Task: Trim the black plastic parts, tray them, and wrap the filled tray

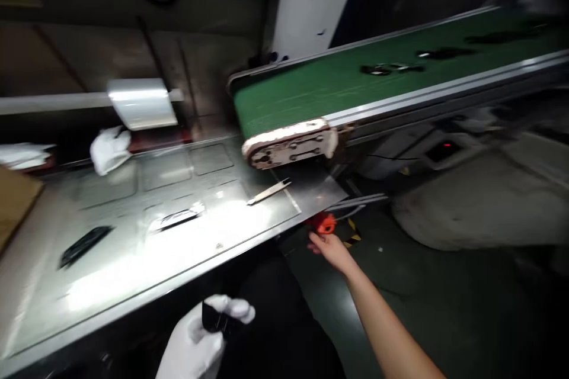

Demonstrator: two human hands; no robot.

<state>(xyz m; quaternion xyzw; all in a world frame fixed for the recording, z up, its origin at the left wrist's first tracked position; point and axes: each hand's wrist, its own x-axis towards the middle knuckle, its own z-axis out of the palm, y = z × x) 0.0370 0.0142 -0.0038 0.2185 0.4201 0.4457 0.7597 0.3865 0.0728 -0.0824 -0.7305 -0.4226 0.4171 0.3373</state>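
My left hand (195,337), in a white glove, is closed around a small black plastic part (217,321) in front of my body, below the bench edge. Bare and stretched forward, my right hand (329,249) has its fingers curled at an orange-red thing with a loop (325,223), by the bench's right corner. Blur hides what kind of thing it is. On the metal bench (128,272) lie a dark flat part (85,246), a shiny silvery-black part (178,217) and a slim pale tool with a pointed end (269,192).
A green conveyor belt (293,98) runs off to the right, carrying several dark parts (391,68). A roll of clear film (142,103) sits behind the bench above a crumpled white cloth (110,150). A cardboard box edge (15,204) is at left. Pale bulky sacking (471,201) stands at right.
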